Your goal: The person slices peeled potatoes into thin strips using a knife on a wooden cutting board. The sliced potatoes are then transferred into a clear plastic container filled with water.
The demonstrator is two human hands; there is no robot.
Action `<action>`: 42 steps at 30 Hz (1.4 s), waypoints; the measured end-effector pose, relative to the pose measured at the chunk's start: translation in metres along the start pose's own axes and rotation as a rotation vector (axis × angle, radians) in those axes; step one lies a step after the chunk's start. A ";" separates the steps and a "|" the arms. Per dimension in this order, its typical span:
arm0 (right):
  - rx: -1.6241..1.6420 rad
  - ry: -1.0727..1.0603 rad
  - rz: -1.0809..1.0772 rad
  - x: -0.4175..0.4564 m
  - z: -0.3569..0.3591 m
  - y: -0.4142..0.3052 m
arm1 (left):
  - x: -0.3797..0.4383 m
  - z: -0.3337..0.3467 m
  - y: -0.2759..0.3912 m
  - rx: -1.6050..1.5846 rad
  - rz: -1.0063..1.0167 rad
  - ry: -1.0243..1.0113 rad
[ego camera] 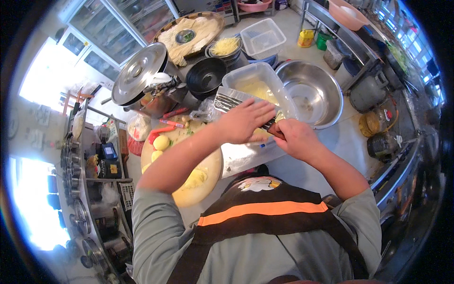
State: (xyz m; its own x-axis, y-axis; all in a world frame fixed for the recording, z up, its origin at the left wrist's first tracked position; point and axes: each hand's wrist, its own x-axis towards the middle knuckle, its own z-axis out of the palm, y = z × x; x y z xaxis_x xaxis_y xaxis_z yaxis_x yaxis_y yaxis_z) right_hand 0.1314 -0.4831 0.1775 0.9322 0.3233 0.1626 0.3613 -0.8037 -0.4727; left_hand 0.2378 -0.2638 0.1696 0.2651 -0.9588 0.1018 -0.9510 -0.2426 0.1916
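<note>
My right hand point(296, 138) grips the brown handle of a cleaver point(227, 101) over the front edge of a clear plastic tub point(234, 76). My left hand point(248, 120) lies across the broad blade with its fingers stretched out. It covers much of the blade, and whether the palm presses on it is hard to tell. Pale yellow pieces point(257, 88), apparently cut potato, lie in the tub. Under my left forearm is a round cutting board point(209, 159). It bears peeled potatoes point(161, 142), a heap of thin yellow slices point(195, 177) and red peppers point(163, 130).
A wide steel basin point(330, 103) stands right of the tub. Behind are a black bowl point(205, 76), a bowl of yellow shreds point(225, 46) and a lidded steel pot point(136, 71). Metal shelving point(106, 180) lines the left; a gas cylinder point(369, 90) stands at the right.
</note>
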 end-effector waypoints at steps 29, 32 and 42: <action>0.973 -0.482 0.484 0.019 0.101 -0.050 | -0.300 0.093 0.008 -0.191 -1.192 0.096; 0.958 -0.571 0.559 0.019 0.165 -0.048 | -0.297 0.115 0.002 -0.171 -1.199 0.117; 1.113 -0.780 0.622 0.056 0.228 -0.020 | -0.278 0.125 -0.030 -0.090 -1.138 -0.213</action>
State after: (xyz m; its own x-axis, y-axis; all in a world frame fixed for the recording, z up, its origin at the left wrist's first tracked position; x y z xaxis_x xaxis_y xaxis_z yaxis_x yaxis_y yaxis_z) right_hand 0.1717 -0.3351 -0.0013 0.5511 0.5477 -0.6295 -0.6154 -0.2428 -0.7499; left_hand 0.1729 -0.0081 0.0130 0.9192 -0.2011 -0.3387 -0.1634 -0.9770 0.1368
